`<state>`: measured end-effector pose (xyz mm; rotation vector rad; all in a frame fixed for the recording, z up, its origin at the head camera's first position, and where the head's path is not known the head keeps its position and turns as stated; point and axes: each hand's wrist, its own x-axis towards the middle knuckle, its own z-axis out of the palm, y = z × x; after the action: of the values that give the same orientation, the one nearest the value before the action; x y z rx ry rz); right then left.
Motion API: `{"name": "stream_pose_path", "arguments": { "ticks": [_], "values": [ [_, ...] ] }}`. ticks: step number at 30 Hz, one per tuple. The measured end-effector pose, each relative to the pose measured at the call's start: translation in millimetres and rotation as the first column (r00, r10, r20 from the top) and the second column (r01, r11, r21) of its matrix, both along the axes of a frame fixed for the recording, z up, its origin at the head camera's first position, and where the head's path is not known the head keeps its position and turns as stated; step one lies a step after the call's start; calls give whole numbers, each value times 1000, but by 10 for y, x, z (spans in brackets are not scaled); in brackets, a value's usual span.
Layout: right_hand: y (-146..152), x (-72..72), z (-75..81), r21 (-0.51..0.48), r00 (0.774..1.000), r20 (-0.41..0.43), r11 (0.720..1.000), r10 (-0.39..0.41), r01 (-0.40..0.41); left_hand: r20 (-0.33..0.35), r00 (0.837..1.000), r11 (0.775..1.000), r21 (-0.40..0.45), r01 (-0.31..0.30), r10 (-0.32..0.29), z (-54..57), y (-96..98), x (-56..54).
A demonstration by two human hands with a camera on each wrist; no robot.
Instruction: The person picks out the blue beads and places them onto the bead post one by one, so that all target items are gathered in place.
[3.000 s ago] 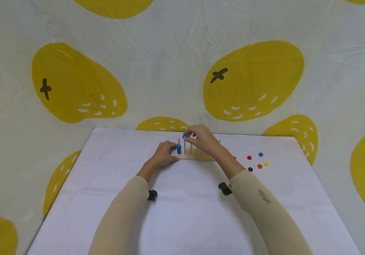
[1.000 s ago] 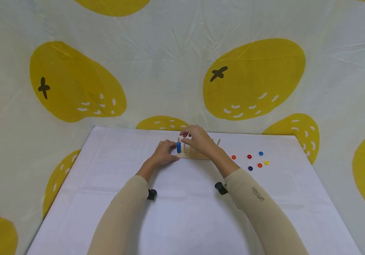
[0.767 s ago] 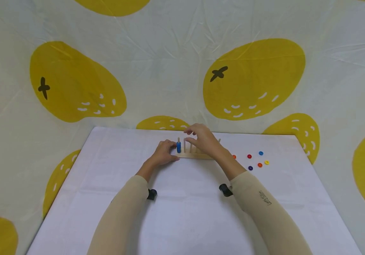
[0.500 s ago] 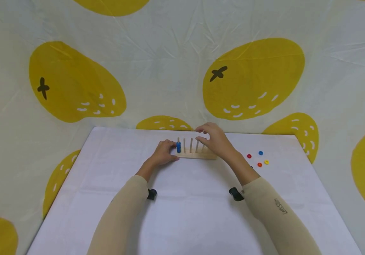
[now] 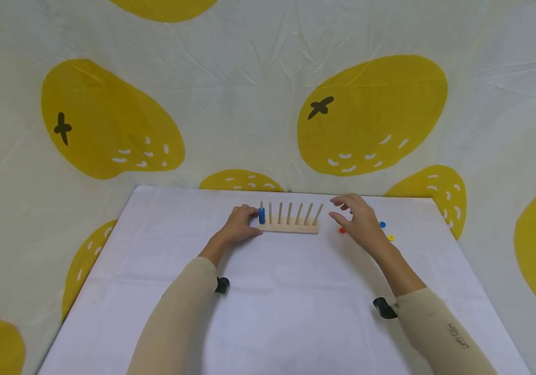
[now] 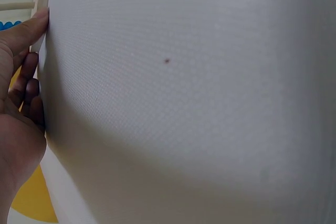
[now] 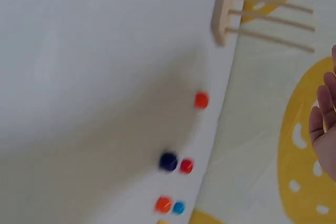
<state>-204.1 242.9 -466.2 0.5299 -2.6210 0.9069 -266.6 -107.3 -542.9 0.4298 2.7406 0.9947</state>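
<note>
A pale wooden peg rack [image 5: 291,228] stands near the back edge of the table, with several upright pegs in a row. Blue beads [image 5: 262,215] are stacked on its leftmost peg; the other pegs are bare. My left hand [image 5: 238,225] holds the rack's left end, the thumb at the front edge and the fingers behind. To the right of the rack, my right hand [image 5: 358,221] hovers over the loose beads with thumb and fingers apart, holding nothing. Under it lies an orange bead [image 5: 342,229].
In the right wrist view, a dark purple bead [image 7: 168,161], a red bead [image 7: 186,166], another orange bead [image 7: 164,204] and a blue bead [image 7: 178,208] lie on the white cloth. A yellow bead [image 5: 392,238] is close by. A patterned curtain [image 5: 249,104] hangs behind the table.
The right hand held a blue bead above the rack; that bead now tops the leftmost peg's stack. Then the right hand moved right, past the rack, empty. The left hand stayed put.
</note>
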Motion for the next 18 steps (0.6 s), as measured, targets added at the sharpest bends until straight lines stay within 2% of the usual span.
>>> {"name": "stream_pose_path", "arguments": {
  "ticks": [5, 9, 13, 18],
  "values": [
    [341, 18, -198, 12, 997, -39, 998, -67, 67, 4, 1000, 1000, 2, -7, 7, -15, 6, -5],
    [578, 28, -341, -6, 992, -31, 993, -121, 121, -2, 1000, 1000, -1, -10, 10, -25, 15, -6],
    [770, 40, -405, -7, 978, 88, 982, -188, 189, -3, 1000, 1000, 1, -8, 8, -23, 17, 0],
    [972, 43, -458, 28, 926, 276, 965, -258, 261, -7, 1000, 1000, 2, -12, 12, -21, 15, 2]
  ]
}}
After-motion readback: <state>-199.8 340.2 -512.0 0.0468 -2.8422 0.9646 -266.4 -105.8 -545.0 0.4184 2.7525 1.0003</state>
